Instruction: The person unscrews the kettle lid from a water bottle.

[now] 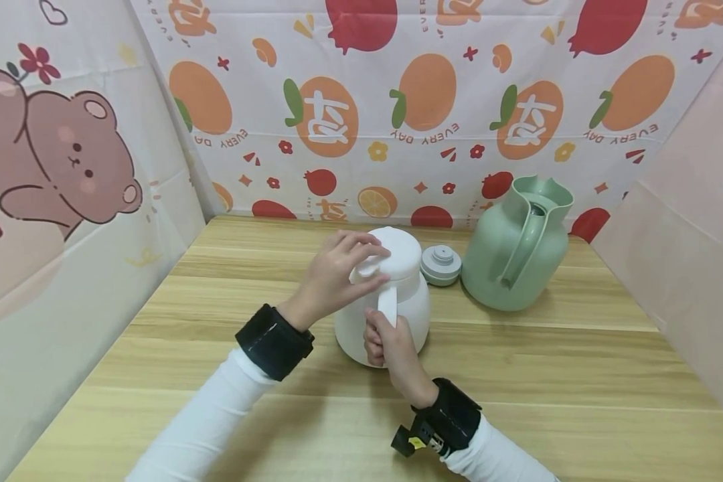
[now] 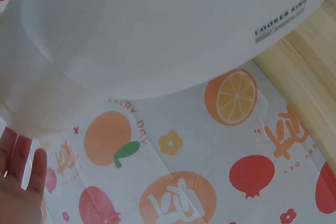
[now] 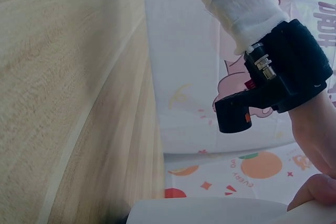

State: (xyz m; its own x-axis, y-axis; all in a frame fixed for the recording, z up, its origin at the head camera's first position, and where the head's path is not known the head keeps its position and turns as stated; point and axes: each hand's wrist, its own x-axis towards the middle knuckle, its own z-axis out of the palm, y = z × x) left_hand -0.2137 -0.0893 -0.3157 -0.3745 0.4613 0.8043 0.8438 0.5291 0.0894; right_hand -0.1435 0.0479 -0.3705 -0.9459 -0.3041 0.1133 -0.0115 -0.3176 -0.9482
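A white vacuum jug (image 1: pixel 419 311), lettered COOKER KING in the left wrist view (image 2: pixel 173 35), stands upright on the table. My right hand (image 1: pixel 394 348) grips its white handle (image 1: pixel 388 306), with the fingers wrapped around the lower part. In the right wrist view only a thumb (image 3: pixel 317 190) and a strip of the jug (image 3: pixel 205 211) show. Over the near left side of the jug's lid (image 1: pixel 397 251) is my left hand (image 1: pixel 343 271), fingers fairly straight and spread. Its fingertips appear at the lid's edge; firm contact cannot be told.
A grey stopper (image 1: pixel 442 264) sits on the wooden table (image 1: pixel 578 375), right behind the white jug. Farther right stands a green jug (image 1: pixel 512 261) with its top uncovered and its handle facing me. A fruit-print sheet (image 1: pixel 373 134) hangs along the table's back edge.
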